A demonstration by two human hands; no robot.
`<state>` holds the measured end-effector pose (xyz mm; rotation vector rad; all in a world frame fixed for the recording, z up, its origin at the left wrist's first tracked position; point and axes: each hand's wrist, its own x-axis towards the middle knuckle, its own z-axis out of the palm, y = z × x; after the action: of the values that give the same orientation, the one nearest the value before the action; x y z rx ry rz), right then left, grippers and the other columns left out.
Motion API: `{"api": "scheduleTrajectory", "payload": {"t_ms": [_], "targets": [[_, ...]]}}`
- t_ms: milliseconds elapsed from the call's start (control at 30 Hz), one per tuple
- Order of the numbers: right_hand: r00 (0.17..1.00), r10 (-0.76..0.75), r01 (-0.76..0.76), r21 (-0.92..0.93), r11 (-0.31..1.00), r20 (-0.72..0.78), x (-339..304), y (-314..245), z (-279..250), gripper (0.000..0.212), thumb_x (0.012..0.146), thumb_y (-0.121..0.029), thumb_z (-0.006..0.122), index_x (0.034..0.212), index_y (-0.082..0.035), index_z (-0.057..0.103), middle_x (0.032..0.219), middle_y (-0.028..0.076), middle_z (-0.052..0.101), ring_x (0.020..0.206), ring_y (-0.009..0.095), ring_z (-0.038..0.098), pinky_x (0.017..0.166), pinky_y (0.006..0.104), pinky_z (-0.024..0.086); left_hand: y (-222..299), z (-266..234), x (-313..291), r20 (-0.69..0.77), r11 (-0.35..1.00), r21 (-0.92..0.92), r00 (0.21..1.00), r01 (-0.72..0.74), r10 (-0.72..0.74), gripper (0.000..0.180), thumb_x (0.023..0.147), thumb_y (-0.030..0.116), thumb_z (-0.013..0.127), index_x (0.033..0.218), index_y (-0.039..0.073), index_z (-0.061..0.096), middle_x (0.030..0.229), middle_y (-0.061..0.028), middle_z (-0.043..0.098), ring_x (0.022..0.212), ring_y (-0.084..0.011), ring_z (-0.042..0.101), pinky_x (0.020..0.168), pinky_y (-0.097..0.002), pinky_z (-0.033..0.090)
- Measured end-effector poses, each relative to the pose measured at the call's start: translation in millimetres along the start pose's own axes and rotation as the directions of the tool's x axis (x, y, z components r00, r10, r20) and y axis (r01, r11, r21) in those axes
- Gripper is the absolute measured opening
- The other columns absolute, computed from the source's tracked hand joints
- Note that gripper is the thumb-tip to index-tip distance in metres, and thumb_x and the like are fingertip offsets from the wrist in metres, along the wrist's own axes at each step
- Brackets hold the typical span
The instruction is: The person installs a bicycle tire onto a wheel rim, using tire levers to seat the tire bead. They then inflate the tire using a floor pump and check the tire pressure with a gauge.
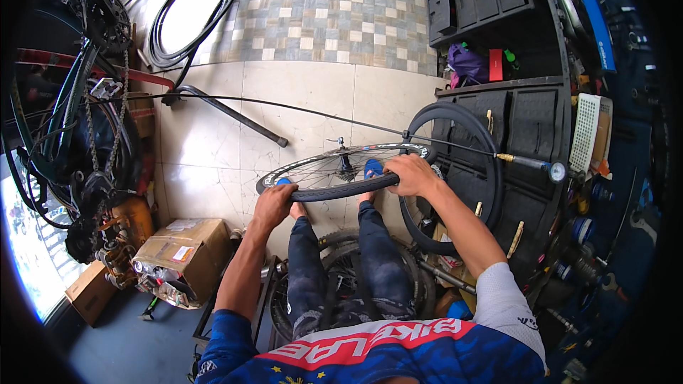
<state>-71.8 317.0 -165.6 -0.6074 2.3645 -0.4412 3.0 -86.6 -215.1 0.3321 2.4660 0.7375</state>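
Note:
Both my hands grip a bicycle wheel [341, 193] that is tilted in front of my legs, with its black tyre toward me. My left hand [276, 204] is closed over the tyre's left side. On the right side my right hand [413, 175] is closed round the tyre, its thumb partly hidden. The spokes run to a hub with a cassette [346, 165], and a quick-release lever sticks up at its far end. Whether the tyre is fully seated on the rim cannot be told.
A thin air hose [306, 109] crosses beyond the wheel to an inflator gauge [557, 172]. Another wheel [496, 171] leans against the black cabinet [533, 124]. Bicycles [85, 92], a cardboard box [186, 252] and a coiled hose [165, 18] stand or lie left.

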Motion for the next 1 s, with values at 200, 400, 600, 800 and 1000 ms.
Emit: {"api": "scheduleTrajectory", "payload": {"t_ms": [200,400,600,800,1000], "targets": [[0.97,-0.186,0.178,-0.066,0.982,-0.159,7,-71,-6,0.084,0.074,-0.049,0.087,0.146,-0.013,0.062,0.135,0.013,0.066,0.125,0.032,0.063,0.11,0.0451,0.045,78,-3,10,-0.049,0.958,0.178,0.97,-0.226,0.238,0.028,0.084,0.018,0.075,0.11,0.013,0.068,0.101,-0.0093,0.075,0.102,-0.0326,0.072,0.09,-0.0461,0.056],[0.98,-0.136,0.143,0.035,0.989,-0.148,49,-86,26,0.025,0.085,-0.012,0.069,0.109,-0.007,0.067,0.092,0.015,0.076,0.088,0.037,0.075,0.081,0.0497,0.057,93,-5,46,-0.079,0.987,0.053,0.985,-0.151,0.154,0.033,0.085,0.022,0.074,0.115,0.008,0.066,0.097,-0.0131,0.074,0.099,-0.0354,0.073,0.091,-0.0467,0.058],[0.922,-0.077,0.077,-0.016,0.997,-0.378,46,-75,48,0.039,0.077,-0.004,0.073,0.116,-0.004,0.072,0.106,0.016,0.078,0.106,0.032,0.075,0.093,0.0443,0.055,93,12,57,-0.134,0.98,0.198,0.99,-0.024,0.051,0.033,0.091,0.015,0.064,0.121,0.003,0.069,0.1,-0.0147,0.077,0.094,-0.0325,0.076,0.087,-0.0428,0.059],[0.775,-0.097,0.024,-0.124,0.992,-0.624,28,-74,70,0.046,0.086,-0.003,0.067,0.132,-0.004,0.07,0.129,0.013,0.074,0.123,0.028,0.07,0.109,0.0461,0.046,106,31,50,-0.387,0.936,0.319,0.881,-0.149,0.272,0.039,0.097,0.013,0.061,0.133,0.0,0.068,0.13,-0.0197,0.075,0.11,-0.028,0.074,0.097,-0.0401,0.057],[0.735,-0.037,-0.095,-0.157,0.983,-0.677,20,-75,86,0.049,0.09,-0.008,0.065,0.139,-0.005,0.068,0.136,0.012,0.072,0.131,0.028,0.067,0.111,0.0472,0.044,114,45,47,-0.426,0.914,0.386,0.854,-0.125,0.297,0.04,0.1,0.014,0.059,0.136,0.001,0.069,0.136,-0.0193,0.073,0.117,-0.0274,0.073,0.104,-0.0415,0.054]]}}
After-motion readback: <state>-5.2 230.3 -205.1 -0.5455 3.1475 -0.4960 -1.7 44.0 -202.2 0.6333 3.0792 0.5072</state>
